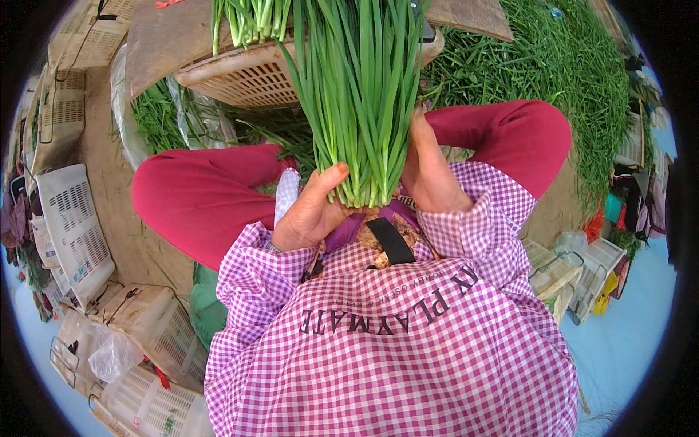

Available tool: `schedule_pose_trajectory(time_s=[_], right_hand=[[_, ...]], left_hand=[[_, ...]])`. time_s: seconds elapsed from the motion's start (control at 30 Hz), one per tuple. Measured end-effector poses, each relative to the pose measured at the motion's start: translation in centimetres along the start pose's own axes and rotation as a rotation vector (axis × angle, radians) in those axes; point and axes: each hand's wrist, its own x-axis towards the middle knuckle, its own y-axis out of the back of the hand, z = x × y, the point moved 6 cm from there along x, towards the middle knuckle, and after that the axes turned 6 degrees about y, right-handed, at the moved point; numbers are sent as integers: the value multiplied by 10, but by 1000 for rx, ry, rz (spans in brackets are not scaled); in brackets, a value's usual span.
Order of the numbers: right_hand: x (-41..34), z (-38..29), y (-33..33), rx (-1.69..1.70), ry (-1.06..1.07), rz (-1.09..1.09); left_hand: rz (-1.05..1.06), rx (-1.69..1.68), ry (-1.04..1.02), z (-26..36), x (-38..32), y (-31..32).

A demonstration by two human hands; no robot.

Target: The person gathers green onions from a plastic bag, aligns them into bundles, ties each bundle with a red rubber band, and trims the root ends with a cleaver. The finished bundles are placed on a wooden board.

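A thick bundle of green Chinese chives (360,104) stands out in front of my body, its pale cut ends towards me and its leaves running away over the crate. My left hand (311,205) cups the cut ends from the left, thumb laid over the stalks. On the right side of the bundle, my right hand (431,164) presses along the stalks, its fingers mostly hidden behind the leaves. More chives (252,22) lie with pale stems towards me on a wooden board (169,46) beyond.
The board rests over an upturned-looking plastic crate (240,79). A large heap of loose greens (535,60) spreads at the far right. White plastic crates (76,235) stand along the left, with a clear plastic bag (113,352) on some. More crates (590,267) sit at right.
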Motion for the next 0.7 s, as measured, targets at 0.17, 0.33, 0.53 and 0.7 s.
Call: schedule_pose_trajectory(time_s=[0.17, 0.33, 0.53, 0.7], right_hand=[[-15, 5, 4, -228, -20, -7], [-10, 12, 5, -564, 128, -81], [-14, 13, 4, -723, 162, -137], [-20, 20, 10, -543, -182, -99]], left_hand=[[86, 131, -1, 0, -4, 2], [142, 125, -4, -5, -4, -8], [182, 55, 43, -8, 6, -6], [123, 41, 58, -11, 7, -4]])
